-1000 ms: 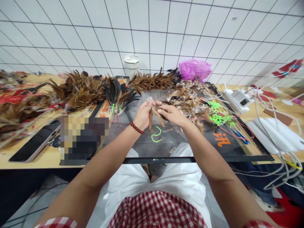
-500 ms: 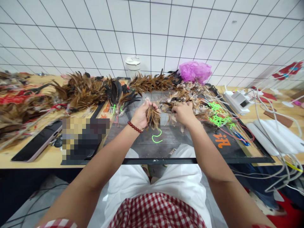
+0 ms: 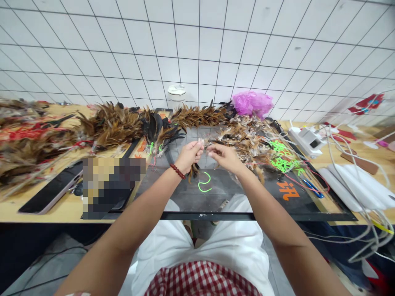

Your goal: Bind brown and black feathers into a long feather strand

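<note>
1. Left hand (image 3: 190, 157) clenched round feather bunch (image 3: 194, 171), above dark board (image 3: 185, 199), on far side of green cord (image 3: 205, 190).
2. Right hand (image 3: 226, 157) just right, half-curled; can't tell if pinching anything.
3. Bunch looks light, soft, easily bent; best held at pale quill ends (image 3: 201, 141).

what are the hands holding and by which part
The left hand grips a bunch of brown feathers near its pale quill ends; whether the right hand holds anything cannot be told.

A black-screened smartphone (image 3: 49, 188) lies on the pale wooden table (image 3: 66, 210); a white lidded cup (image 3: 177, 94) and crumpled pink plastic bag (image 3: 252, 103) sit near the white-tiled wall (image 3: 212, 47).
</note>
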`<control>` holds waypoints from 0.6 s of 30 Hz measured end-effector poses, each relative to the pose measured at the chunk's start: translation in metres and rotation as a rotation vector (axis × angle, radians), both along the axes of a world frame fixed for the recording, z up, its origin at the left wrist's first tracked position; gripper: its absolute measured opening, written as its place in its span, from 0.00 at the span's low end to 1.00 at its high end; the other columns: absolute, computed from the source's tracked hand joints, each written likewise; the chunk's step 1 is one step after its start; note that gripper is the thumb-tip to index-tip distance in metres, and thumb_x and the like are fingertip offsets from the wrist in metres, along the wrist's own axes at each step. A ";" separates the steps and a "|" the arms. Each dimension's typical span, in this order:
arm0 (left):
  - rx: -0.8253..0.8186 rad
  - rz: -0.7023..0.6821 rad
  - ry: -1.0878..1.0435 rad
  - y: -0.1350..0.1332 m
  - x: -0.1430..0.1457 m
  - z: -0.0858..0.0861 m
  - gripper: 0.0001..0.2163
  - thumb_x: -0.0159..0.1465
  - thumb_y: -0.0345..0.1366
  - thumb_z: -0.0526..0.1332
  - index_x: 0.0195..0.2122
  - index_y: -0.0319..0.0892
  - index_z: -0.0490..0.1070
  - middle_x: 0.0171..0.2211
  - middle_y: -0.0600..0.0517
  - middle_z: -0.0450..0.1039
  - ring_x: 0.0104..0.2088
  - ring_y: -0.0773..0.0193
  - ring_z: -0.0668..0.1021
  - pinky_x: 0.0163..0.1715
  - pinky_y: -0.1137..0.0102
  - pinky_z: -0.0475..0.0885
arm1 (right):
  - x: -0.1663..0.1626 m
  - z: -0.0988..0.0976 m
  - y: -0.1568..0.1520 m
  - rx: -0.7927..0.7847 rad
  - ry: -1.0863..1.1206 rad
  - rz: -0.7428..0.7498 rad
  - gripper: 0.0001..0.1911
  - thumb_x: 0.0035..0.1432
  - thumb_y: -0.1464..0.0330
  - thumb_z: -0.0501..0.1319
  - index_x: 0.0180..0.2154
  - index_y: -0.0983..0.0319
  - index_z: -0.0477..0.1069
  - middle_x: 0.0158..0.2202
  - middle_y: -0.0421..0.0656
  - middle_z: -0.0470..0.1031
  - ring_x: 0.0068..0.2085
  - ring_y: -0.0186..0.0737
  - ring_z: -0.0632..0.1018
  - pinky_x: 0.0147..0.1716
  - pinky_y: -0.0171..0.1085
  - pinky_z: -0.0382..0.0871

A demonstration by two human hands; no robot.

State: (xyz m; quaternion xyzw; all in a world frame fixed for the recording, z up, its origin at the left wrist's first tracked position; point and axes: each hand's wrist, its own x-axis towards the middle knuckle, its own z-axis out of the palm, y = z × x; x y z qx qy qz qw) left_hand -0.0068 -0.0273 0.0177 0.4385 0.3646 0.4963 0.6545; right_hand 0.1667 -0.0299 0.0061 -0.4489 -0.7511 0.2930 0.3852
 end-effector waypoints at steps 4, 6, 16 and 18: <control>0.021 -0.065 0.126 -0.008 0.007 0.002 0.14 0.59 0.43 0.66 0.26 0.37 0.68 0.15 0.59 0.58 0.13 0.79 0.55 0.14 0.80 0.46 | 0.003 0.002 0.006 0.109 0.189 -0.018 0.20 0.61 0.60 0.58 0.51 0.61 0.74 0.43 0.46 0.77 0.41 0.38 0.76 0.44 0.39 0.70; 0.007 -0.139 0.119 -0.011 0.008 0.004 0.15 0.57 0.45 0.67 0.27 0.37 0.68 0.15 0.59 0.58 0.13 0.79 0.54 0.14 0.79 0.46 | 0.001 0.002 0.005 0.154 0.185 0.039 0.23 0.61 0.59 0.59 0.55 0.60 0.71 0.41 0.45 0.76 0.38 0.37 0.75 0.42 0.39 0.71; 0.124 -0.177 0.140 -0.011 0.009 -0.001 0.17 0.57 0.50 0.65 0.31 0.39 0.68 0.17 0.60 0.58 0.14 0.77 0.54 0.16 0.77 0.46 | -0.001 0.005 0.004 0.013 0.435 0.087 0.23 0.53 0.54 0.66 0.47 0.59 0.77 0.32 0.41 0.75 0.36 0.38 0.75 0.43 0.42 0.71; 0.193 -0.128 0.190 -0.010 0.010 -0.003 0.16 0.58 0.49 0.64 0.30 0.40 0.69 0.17 0.59 0.58 0.15 0.75 0.55 0.16 0.76 0.48 | -0.002 0.004 0.005 -0.109 0.511 0.088 0.26 0.49 0.53 0.69 0.48 0.58 0.76 0.32 0.40 0.75 0.34 0.37 0.76 0.42 0.41 0.72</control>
